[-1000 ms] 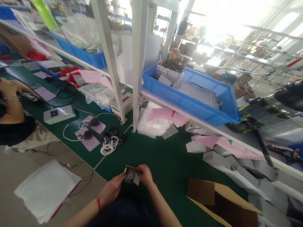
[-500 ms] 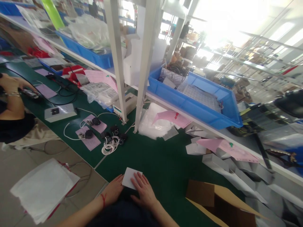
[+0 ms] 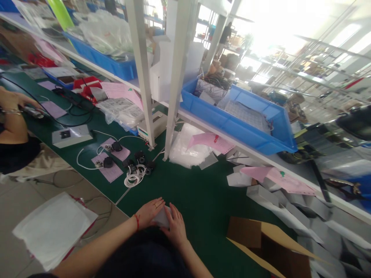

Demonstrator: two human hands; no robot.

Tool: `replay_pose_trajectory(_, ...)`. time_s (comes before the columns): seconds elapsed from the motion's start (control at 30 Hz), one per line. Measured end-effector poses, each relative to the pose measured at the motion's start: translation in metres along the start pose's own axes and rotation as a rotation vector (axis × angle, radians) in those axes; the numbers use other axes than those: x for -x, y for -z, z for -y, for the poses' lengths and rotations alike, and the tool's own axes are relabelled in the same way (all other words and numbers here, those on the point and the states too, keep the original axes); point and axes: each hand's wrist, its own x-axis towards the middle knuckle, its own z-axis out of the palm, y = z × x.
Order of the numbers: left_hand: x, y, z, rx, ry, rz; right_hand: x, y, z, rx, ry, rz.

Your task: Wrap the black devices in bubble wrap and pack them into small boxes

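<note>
A small white box (image 3: pixel 162 218) lies at the near edge of the green table, between my two hands and partly covered by them. My left hand (image 3: pixel 150 211), with a ring and a red cord at the wrist, curves over the box's left and far side. On the right side, my right hand (image 3: pixel 176 227) presses against it, fingers pointing away from me. The underside of the box is hidden. Beyond my hands, black camera-like parts (image 3: pixel 140 157) lie with a coiled white cable (image 3: pixel 135 177).
An open cardboard box (image 3: pixel 245 232) stands at the right, beside several grey-white open boxes (image 3: pixel 269 200). Plastic bags (image 3: pixel 187 148) lie under the shelf, which carries a blue bin (image 3: pixel 232 127). At the left, a co-worker's hand (image 3: pixel 17 98) is over the table.
My left hand has moved from the box's left edge up over its far side. The right hand has shifted from its top to the right side. The white top is now mostly covered.
</note>
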Motion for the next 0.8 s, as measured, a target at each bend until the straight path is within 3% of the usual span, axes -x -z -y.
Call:
replay_pose_trajectory(0.27,-0.002,-0.034,0.009,-0.038,-0.023,-0.010,-0.008,0.000,0.002,0.084,-0.043,0.107)
replay_pose_trajectory(0.8,-0.002,-0.048,0.028,0.036,-0.079,0.007,-0.013,0.017,0.006,0.135,-0.023,0.224)
